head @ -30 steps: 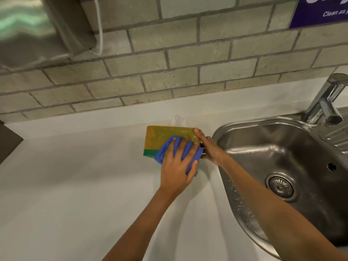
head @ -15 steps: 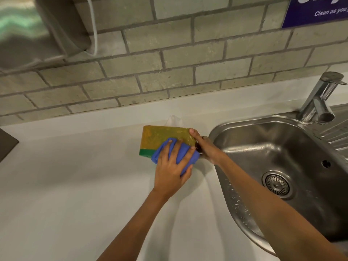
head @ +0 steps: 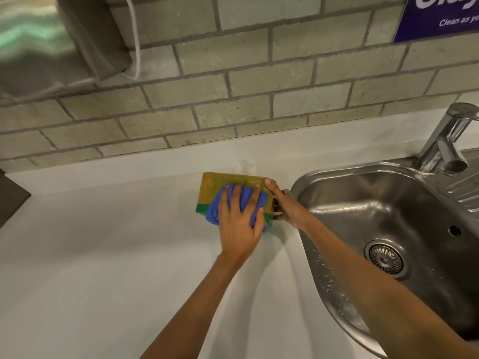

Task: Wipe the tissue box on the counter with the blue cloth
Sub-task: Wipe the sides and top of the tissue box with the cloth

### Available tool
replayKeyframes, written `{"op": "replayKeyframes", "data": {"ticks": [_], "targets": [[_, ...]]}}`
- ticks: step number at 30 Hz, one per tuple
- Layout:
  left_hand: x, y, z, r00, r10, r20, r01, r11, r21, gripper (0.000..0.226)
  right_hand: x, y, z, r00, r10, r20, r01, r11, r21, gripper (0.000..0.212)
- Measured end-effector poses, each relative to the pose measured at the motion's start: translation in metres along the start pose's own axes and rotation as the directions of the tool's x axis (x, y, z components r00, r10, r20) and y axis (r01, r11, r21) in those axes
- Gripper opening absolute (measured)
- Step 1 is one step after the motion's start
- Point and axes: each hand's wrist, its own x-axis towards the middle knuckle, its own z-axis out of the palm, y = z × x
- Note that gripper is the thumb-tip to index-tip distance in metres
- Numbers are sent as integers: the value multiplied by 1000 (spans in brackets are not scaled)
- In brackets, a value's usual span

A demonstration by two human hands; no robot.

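A yellow tissue box (head: 211,189) with a green bottom band stands on the white counter (head: 108,255), a white tissue poking out of its top. My left hand (head: 239,221) presses a crumpled blue cloth (head: 215,211) flat against the box's near side, fingers spread over the cloth. My right hand (head: 286,206) grips the box's right end, thumb on the top edge. The cloth and hand hide most of the near face.
A stainless steel sink (head: 394,229) with a drain lies just right of the box, a chrome tap (head: 445,141) behind it. A brick-tile wall runs along the back. A metal dispenser (head: 51,42) hangs at top left, a dark object (head: 10,198) at the left edge.
My left hand with the blue cloth has shifted slightly left and down across the box's near side. My right hand keeps its hold on the box's right end.
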Motion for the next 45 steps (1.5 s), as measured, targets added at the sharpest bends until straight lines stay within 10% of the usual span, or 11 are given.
{"op": "replayKeyframes", "data": {"ticks": [7, 18, 32, 40, 45], "targets": [[38, -30, -5, 923, -383, -38, 377, 919, -114, 44, 1, 0, 7, 998, -16, -61, 17, 1000, 17, 119], [6, -3, 2, 640, -767, -32, 697, 599, -394, 50, -6, 6, 35, 964, -144, -225, 148, 989, 0, 91], [-10, 2, -12, 580, -761, 290, 762, 381, -524, 52, -25, 20, 46, 929, -297, -219, 307, 952, 9, 45], [0, -12, -13, 376, -748, 547, 866, 73, -495, 65, -28, 28, 51, 870, -379, -315, 374, 924, -79, 87], [-1, -16, -9, 351, -739, 574, 868, 27, -496, 71, -28, 28, 54, 824, -461, -330, 439, 887, -143, 65]]}}
